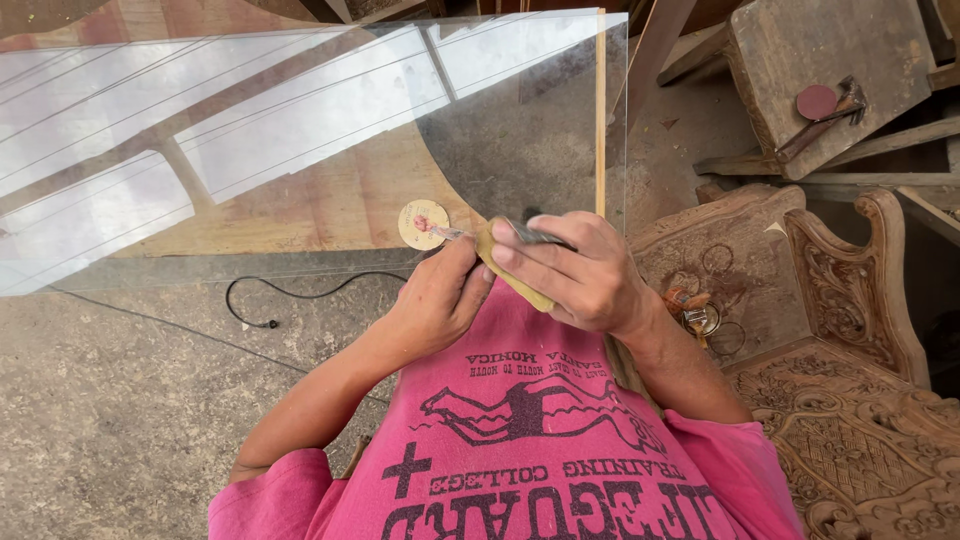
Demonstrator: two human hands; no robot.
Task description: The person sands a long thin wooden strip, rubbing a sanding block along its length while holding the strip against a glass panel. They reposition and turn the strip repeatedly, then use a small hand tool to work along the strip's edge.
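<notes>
While the glass sheet (300, 130) is leaning over the wooden board (330, 205), the left hand (440, 295) is closing its fingers on a thin brush (447, 232), its tip touching the small round lid (422, 222) just behind the glass. The right hand (575, 270), beside the glass's near corner, is gripping a dark tool (535, 236) and a yellow pad (510, 275).
</notes>
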